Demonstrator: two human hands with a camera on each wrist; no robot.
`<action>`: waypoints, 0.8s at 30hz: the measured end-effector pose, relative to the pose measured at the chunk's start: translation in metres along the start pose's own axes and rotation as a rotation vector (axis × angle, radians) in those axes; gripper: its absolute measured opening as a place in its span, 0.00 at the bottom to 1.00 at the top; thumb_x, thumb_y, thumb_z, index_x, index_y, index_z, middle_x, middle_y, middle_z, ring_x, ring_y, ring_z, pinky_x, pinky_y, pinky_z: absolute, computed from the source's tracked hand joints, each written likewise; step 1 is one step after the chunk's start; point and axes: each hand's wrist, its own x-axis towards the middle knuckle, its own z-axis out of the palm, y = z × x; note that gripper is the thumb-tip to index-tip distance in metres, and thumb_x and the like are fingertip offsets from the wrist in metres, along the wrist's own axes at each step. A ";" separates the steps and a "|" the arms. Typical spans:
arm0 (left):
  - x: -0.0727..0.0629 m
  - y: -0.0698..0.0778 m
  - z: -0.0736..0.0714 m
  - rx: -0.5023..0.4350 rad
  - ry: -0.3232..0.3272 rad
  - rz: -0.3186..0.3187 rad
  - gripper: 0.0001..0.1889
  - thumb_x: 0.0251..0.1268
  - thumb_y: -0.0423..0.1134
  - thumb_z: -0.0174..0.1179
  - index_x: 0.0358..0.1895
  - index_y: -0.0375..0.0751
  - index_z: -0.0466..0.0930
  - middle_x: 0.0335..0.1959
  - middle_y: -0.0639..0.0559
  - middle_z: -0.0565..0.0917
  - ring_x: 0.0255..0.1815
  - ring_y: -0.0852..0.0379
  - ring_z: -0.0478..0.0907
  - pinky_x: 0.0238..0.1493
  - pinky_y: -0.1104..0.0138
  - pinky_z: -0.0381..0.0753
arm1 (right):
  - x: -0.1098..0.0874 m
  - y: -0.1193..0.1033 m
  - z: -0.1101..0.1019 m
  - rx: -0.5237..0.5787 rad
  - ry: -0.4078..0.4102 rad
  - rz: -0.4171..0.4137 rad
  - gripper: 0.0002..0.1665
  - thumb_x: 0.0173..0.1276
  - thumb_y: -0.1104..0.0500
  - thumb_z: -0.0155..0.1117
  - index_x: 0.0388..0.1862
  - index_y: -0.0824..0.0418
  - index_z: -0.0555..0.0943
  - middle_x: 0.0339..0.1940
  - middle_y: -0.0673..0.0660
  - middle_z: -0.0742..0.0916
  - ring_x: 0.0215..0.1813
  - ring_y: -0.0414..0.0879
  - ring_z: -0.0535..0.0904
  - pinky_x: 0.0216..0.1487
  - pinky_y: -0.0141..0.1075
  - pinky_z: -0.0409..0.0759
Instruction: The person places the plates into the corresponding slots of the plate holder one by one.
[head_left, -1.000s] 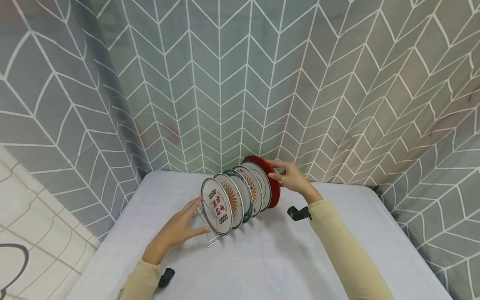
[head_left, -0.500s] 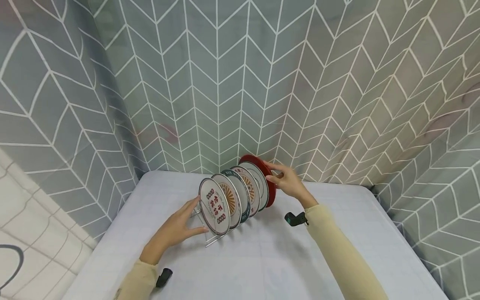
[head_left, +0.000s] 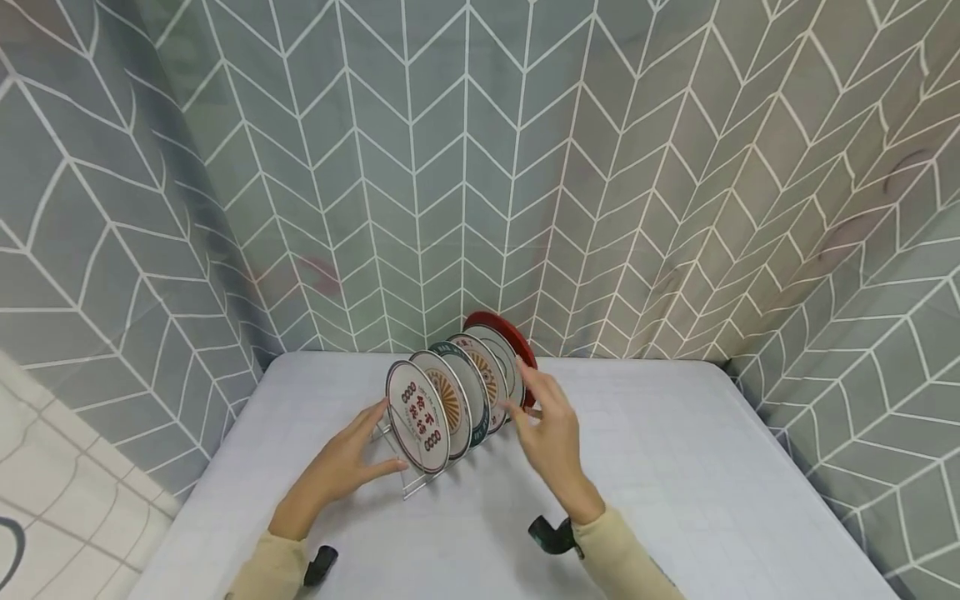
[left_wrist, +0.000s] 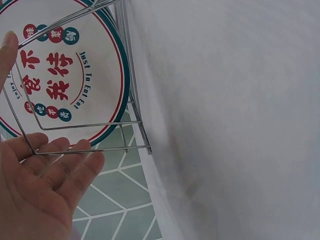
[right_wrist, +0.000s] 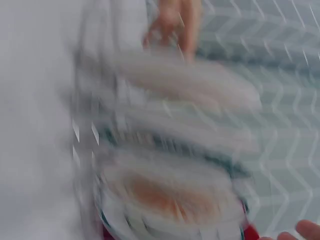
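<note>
Several round plates stand on edge in a wire rack [head_left: 420, 486]. At the near end is a white plate [head_left: 418, 417] with red lettering; a red plate [head_left: 486, 320] stands at the far end. My left hand [head_left: 326, 475] is spread at the rack's near end, fingers by the lettered plate's edge; in the left wrist view its fingertips touch the wire. My right hand [head_left: 555, 437] holds nothing, with thumb and fingers apart beside the white far plates and partly covering the red one. The right wrist view is blurred; only fingertips [right_wrist: 306, 230] show at its corner.
The rack stands on a table with a white cloth [head_left: 660, 467]. Grey patterned curtains [head_left: 450, 167] hang behind and at both sides. A black wrist camera [head_left: 551, 533] sits at the right wrist, another camera [head_left: 321, 565] at the left.
My right hand has let go of the red plate's edge and moved nearer and to the left. The left hand stays at the rack. The head view has shifted slightly.
</note>
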 end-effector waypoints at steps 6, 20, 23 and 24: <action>-0.001 -0.010 -0.004 -0.059 0.021 0.018 0.55 0.49 0.64 0.70 0.78 0.46 0.53 0.75 0.40 0.62 0.62 0.36 0.76 0.63 0.39 0.74 | -0.040 -0.040 0.046 0.056 -0.005 -0.161 0.38 0.55 0.61 0.75 0.66 0.61 0.75 0.56 0.59 0.83 0.51 0.50 0.81 0.37 0.27 0.85; -0.002 -0.016 -0.009 -0.135 0.071 0.106 0.50 0.54 0.52 0.71 0.76 0.36 0.56 0.73 0.38 0.65 0.66 0.37 0.73 0.60 0.48 0.79 | -0.062 -0.065 0.129 -0.078 -0.022 -0.282 0.27 0.72 0.54 0.59 0.66 0.64 0.74 0.65 0.62 0.78 0.61 0.53 0.76 0.55 0.43 0.83; -0.001 -0.018 -0.009 -0.141 0.071 0.119 0.46 0.57 0.50 0.70 0.75 0.35 0.58 0.72 0.38 0.67 0.65 0.39 0.74 0.60 0.49 0.79 | -0.064 -0.060 0.138 -0.107 -0.002 -0.266 0.25 0.78 0.52 0.50 0.66 0.64 0.74 0.65 0.63 0.78 0.62 0.54 0.75 0.59 0.46 0.80; -0.001 -0.018 -0.009 -0.139 0.066 0.130 0.45 0.58 0.50 0.69 0.74 0.34 0.58 0.71 0.37 0.68 0.65 0.39 0.74 0.61 0.49 0.79 | -0.065 -0.058 0.141 -0.116 0.000 -0.260 0.25 0.78 0.53 0.50 0.66 0.64 0.74 0.66 0.63 0.77 0.63 0.55 0.75 0.60 0.47 0.79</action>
